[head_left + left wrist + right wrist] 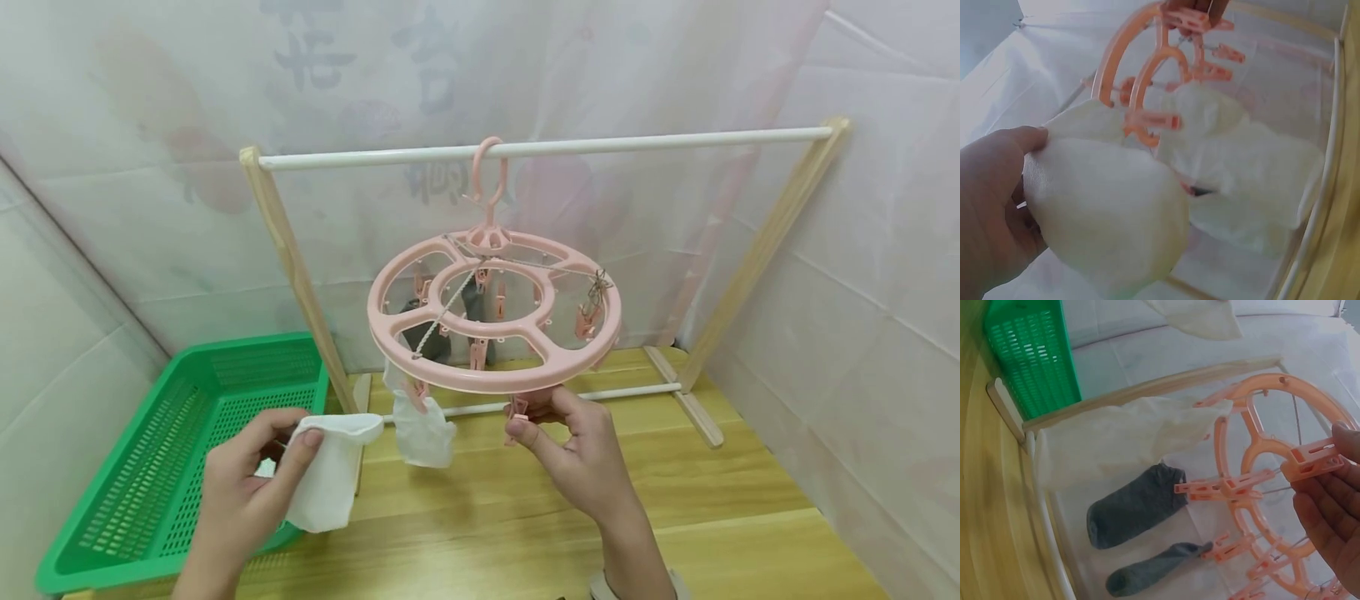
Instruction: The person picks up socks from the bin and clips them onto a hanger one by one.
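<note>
A pink round clip hanger [495, 321] hangs by its hook from the white rod [637, 142] of a wooden rack. My left hand [247, 492] grips a loose white sock [326, 479] just left of the hanger, also seen close up as the white sock [1104, 212]. My right hand [570, 450] pinches a pink clip [517, 412] under the hanger's front rim; the wrist view shows that clip [1313, 459] between thumb and fingers. Another white sock [423, 425] hangs clipped at the front left. Two grey socks [1135, 506] [1154, 569] hang from clips at the back.
A green slotted basket [150, 500] stands on the wooden tabletop [735, 542] at the left, beside the rack's left post [300, 275]. The rack's right leg [757, 250] slants down toward its foot. White-covered walls close in on the back and both sides.
</note>
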`<state>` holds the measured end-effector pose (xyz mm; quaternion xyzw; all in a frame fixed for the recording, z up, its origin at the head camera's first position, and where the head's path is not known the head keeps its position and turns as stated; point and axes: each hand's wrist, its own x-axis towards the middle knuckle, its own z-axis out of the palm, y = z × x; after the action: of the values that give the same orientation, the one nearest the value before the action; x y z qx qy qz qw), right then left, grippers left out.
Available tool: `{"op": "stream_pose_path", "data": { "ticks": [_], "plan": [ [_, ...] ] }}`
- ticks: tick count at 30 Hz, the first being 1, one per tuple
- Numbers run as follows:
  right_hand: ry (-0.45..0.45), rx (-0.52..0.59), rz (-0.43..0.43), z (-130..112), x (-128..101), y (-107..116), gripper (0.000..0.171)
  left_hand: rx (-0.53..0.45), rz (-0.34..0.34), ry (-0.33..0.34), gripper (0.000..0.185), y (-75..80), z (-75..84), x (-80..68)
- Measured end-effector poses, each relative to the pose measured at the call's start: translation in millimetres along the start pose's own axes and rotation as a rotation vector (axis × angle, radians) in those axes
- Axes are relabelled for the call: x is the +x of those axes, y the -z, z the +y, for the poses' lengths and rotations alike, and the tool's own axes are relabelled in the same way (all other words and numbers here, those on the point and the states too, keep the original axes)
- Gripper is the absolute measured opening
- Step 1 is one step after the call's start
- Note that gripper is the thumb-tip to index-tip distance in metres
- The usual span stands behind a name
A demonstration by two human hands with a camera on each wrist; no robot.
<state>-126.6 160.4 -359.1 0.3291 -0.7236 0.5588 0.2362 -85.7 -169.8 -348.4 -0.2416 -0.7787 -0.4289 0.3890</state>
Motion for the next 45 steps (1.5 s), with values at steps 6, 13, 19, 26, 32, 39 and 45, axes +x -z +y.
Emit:
{"op": "stream_pose_path", "data": {
  "ticks": [6, 13, 19, 26, 32, 39, 45],
  "plan": [
    [0.069, 0.032, 0.032, 1.6, 1.2, -1.7, 0.020, -0.088, -0.040, 0.000, 0.028, -25.9, 9.6, -0.5],
    [0.147, 0.073, 0.095, 2.5, 3.7, -4.4, 0.014, -0.165, -0.056, 0.014, 0.028, -48.5, 17.3, 1.0],
    [0.154, 0.105, 0.126, 2.0, 4.3, -4.8, 0.005, -0.143, -0.081, 0.051, 0.024, -64.7, 23.8, 4.1],
    [0.197, 0.197, 0.161, 1.2, 4.1, -2.6, 0.009, -0.171, -0.118, 0.083, 0.017, -86.1, 31.4, 11.2],
    [0.215, 0.314, 0.171, 0.5, 3.8, -0.3, 0.006, -0.176, -0.167, 0.067, 0.014, -97.6, 34.5, 12.2],
    [0.215, 0.408, 0.159, 0.4, 4.5, -1.5, 0.005, -0.104, -0.211, -0.027, 0.011, -106.2, 37.5, 9.7],
    [0.196, 0.449, 0.156, -0.4, 3.8, -3.8, 0.006, -0.101, -0.250, -0.073, 0.009, -113.1, 41.6, 7.2]
  ]
}}
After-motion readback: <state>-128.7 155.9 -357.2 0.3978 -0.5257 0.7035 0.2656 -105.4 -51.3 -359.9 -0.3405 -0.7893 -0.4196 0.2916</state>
